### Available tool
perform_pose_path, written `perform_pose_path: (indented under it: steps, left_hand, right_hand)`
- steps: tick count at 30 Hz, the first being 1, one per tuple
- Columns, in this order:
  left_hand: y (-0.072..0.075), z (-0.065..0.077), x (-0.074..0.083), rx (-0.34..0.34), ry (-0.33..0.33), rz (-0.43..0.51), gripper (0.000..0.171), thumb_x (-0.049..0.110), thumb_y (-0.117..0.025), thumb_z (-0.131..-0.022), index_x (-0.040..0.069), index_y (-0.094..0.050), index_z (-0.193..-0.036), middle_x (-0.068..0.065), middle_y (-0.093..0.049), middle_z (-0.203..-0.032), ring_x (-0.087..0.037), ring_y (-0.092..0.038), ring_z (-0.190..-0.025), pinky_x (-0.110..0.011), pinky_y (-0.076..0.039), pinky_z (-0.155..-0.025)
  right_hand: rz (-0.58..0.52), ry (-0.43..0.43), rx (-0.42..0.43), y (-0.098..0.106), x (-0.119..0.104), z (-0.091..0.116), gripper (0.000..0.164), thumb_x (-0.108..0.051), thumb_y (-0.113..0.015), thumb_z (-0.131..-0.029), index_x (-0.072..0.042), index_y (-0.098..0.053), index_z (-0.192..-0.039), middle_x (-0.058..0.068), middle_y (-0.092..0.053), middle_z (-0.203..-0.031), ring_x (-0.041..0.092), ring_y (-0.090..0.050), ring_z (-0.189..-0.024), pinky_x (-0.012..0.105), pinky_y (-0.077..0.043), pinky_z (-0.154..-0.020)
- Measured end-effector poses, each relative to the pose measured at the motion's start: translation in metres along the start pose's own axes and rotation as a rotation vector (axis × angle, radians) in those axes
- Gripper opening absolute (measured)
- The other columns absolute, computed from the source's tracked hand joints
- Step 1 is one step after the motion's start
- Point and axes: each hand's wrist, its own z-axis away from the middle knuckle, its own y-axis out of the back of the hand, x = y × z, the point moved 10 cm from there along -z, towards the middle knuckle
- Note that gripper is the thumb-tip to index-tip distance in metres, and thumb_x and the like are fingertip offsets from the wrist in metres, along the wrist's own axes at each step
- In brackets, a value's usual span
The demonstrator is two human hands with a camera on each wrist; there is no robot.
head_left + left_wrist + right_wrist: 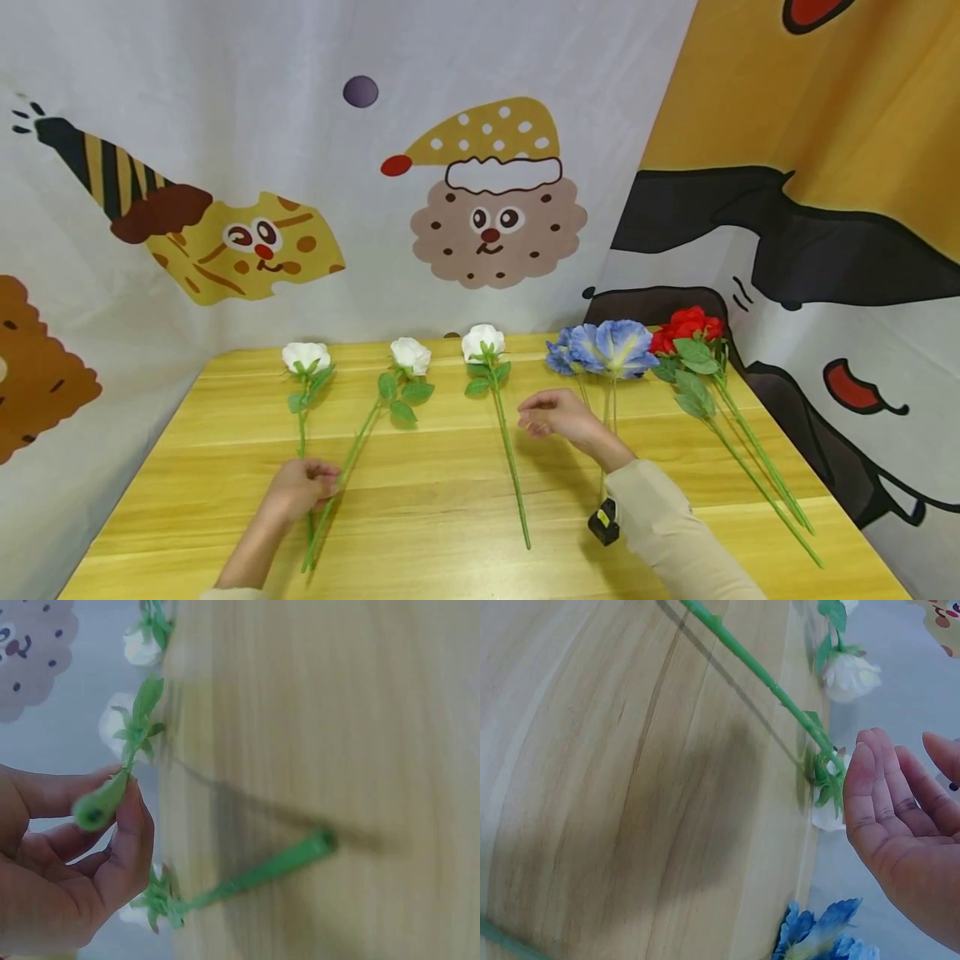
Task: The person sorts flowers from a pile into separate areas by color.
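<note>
My left hand [298, 490] pinches the green stem of a white rose [411, 357] between thumb and fingers, low on the stem. In the left wrist view the stem's cut end [93, 813] points toward the camera. Just left of it a second white rose [306, 357] lies on the table, its stem passing behind the left hand. A third white rose [483, 342] lies at the middle, stem toward the front. My right hand [564, 417] hovers to the right of that stem, fingers loosely bent and holding nothing, as the right wrist view [907, 817] also shows.
Blue flowers [611, 348] lie right of the right hand, with a small black object [603, 522] by their stems under the right sleeve. Red roses [688, 330] lie at the far right of the wooden table [420, 533]. A cartoon-printed curtain [480, 50] hangs behind.
</note>
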Motion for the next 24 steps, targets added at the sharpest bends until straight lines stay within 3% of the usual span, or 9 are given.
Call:
perform_pose_path:
  steps: [11,19,24]
  left_hand:
    - [-0.019,0.003,0.035,-0.013,-0.075,0.124,0.024,-0.012,-0.056,-0.084,-0.019,-0.054,-0.106,-0.022,-0.058,-0.097,-0.028,-0.059,-0.085,-0.033,-0.057,-0.073]
    - [-0.048,0.001,0.064,-0.044,-0.111,0.234,0.022,-0.013,-0.056,-0.084,-0.017,-0.056,-0.106,-0.022,-0.058,-0.097,-0.030,-0.059,-0.086,-0.031,-0.057,-0.073]
    - [-0.070,0.001,0.083,-0.084,-0.147,0.309,0.022,-0.011,-0.056,-0.085,-0.017,-0.057,-0.106,-0.021,-0.058,-0.097,-0.030,-0.059,-0.087,-0.033,-0.056,-0.075]
  right_hand:
    - [-0.010,0.019,-0.039,-0.017,-0.010,-0.002,0.028,-0.002,-0.054,-0.092,0.018,-0.054,-0.111,0.028,-0.062,-0.094,0.031,-0.063,-0.075,0.051,-0.055,-0.075]
    - [-0.018,0.034,-0.084,-0.038,-0.018,-0.006,0.024,-0.004,-0.058,-0.090,0.012,-0.060,-0.108,0.017,-0.066,-0.088,0.029,-0.063,-0.076,0.051,-0.054,-0.076]
    - [-0.024,0.047,-0.101,-0.049,-0.021,-0.006,0.022,-0.003,-0.056,-0.092,0.013,-0.060,-0.107,0.019,-0.066,-0.089,0.025,-0.063,-0.073,0.049,-0.055,-0.075]
